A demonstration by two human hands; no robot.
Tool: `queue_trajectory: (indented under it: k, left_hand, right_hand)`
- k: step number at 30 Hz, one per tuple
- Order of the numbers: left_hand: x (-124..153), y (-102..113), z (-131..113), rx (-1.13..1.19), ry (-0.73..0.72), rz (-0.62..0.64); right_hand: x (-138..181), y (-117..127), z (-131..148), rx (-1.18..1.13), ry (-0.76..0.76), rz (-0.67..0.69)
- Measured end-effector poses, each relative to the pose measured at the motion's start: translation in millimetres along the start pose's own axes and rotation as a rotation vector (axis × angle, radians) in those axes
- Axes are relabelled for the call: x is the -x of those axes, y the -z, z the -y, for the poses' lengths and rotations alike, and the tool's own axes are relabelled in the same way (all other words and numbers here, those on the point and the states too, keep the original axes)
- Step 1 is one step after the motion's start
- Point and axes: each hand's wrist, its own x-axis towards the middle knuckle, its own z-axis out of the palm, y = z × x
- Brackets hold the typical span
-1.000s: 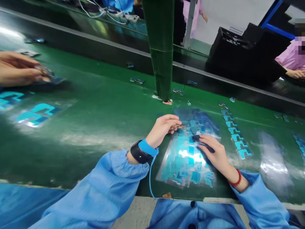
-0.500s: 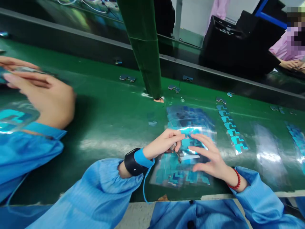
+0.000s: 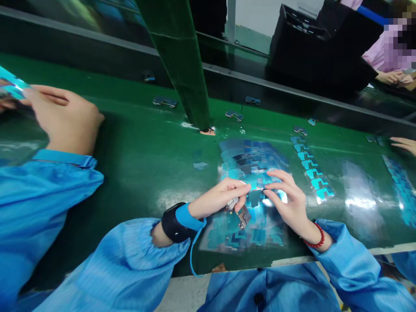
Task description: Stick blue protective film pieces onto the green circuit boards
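My left hand (image 3: 224, 195), with a black wrist strap, is closed around a small circuit board (image 3: 243, 216) whose notched end hangs below the fingers. My right hand (image 3: 287, 199), wearing a red bead bracelet, has thumb and forefinger pinched at the edge of a blue film piece (image 3: 255, 198). The fingertips of both hands are a short gap apart. Beneath them lies a stack of clear sheets (image 3: 242, 236) bearing blue film cut-outs, partly covered by my hands.
Several circuit boards (image 3: 234, 115) lie along the bench's back. A green post (image 3: 185, 65) rises behind the sheets. To the right are a film strip (image 3: 312, 169) and clear sheets (image 3: 362, 199). A co-worker's hand (image 3: 71, 117) is at left, another's hand (image 3: 404, 143) at right.
My right hand's spread fingers have come together in a pinch, nearer the left hand. More of the circuit board shows below my left hand. A co-worker's hand has appeared at right.
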Motion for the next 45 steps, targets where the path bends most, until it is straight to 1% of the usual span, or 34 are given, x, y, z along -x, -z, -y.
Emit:
queue_trajectory:
  k: [3, 6, 8, 12, 15, 19, 26, 29, 32, 37, 40, 43, 45]
  left_hand:
    - [0.2, -0.6, 1.9, 0.049, 0.012, 0.012]
    - [1.1, -1.9, 1.7, 0.076, 0.023, 0.006]
    - [1.4, -2.7, 1.1, 0.077, 0.031, 0.014]
    - [1.1, -3.6, 1.0, 0.098, 0.05, 0.027]
    - [0.8, -3.7, 0.9, 0.112, 0.055, 0.022]
    - [0.8, -3.6, -1.0, 0.038, 0.043, 0.036]
    - [-0.1, -4.3, -5.3, -0.143, 0.028, 0.019]
    - [-0.7, -5.4, -5.2, -0.178, -0.013, -0.014]
    - [-0.8, -6.6, -4.3, -0.174, -0.024, -0.031]
    - [0.1, -6.6, -2.9, -0.166, -0.047, 0.02]
    - [0.1, -6.5, -2.9, -0.153, -0.012, 0.034]
    - [-0.4, -6.7, -3.2, -0.148, 0.024, 0.007]
    - [-0.8, -6.8, -3.1, -0.149, 0.028, -0.015]
  right_hand:
    - [-2.8, 0.1, 1.0, 0.029, 0.065, 0.011]
    - [-4.6, -0.5, 2.7, -0.052, 0.069, 0.048]
    - [-4.8, -0.9, 4.0, -0.075, 0.093, 0.025]
    - [-3.5, 0.0, 5.8, -0.017, 0.16, -0.012]
    - [-2.7, 2.1, 6.7, 0.028, 0.156, 0.018]
    - [-4.6, 4.3, 8.2, 0.052, 0.141, 0.089]
    - [-8.7, 4.3, 6.6, 0.049, 0.068, 0.116]
    - [-8.3, 4.0, 3.5, 0.042, 0.11, 0.127]
    - [-7.6, 3.6, 1.8, 0.037, 0.157, 0.135]
    - [-7.7, 4.6, 5.6, 0.064, 0.163, 0.166]
    - [-6.8, 5.1, 7.4, 0.114, 0.186, 0.17]
    - [-4.9, 5.2, 6.4, 0.182, 0.253, 0.122]
    - [-4.2, 5.6, 5.6, 0.2, 0.283, 0.115]
